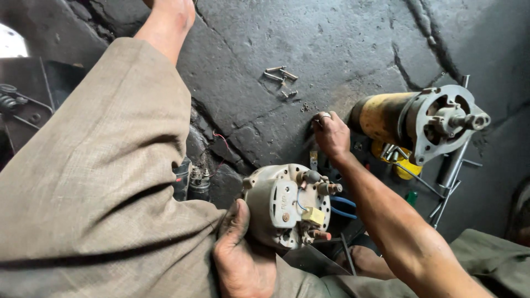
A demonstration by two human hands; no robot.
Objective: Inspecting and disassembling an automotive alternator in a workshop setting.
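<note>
Left hand [243, 259] fingers clamped on grey alternator [287, 205], near centre on lap. Right hand [331, 135] fingers curled together, reaching floor [331, 44] by loose screws [280, 74]. Risk: alternator slipping off, one-handed grip.

A yellow starter motor [411, 122] lies on the cracked dark floor [342, 38]. Loose bolts [280, 75] lie well left of it; metal rods [450, 176] sit just below it.
</note>
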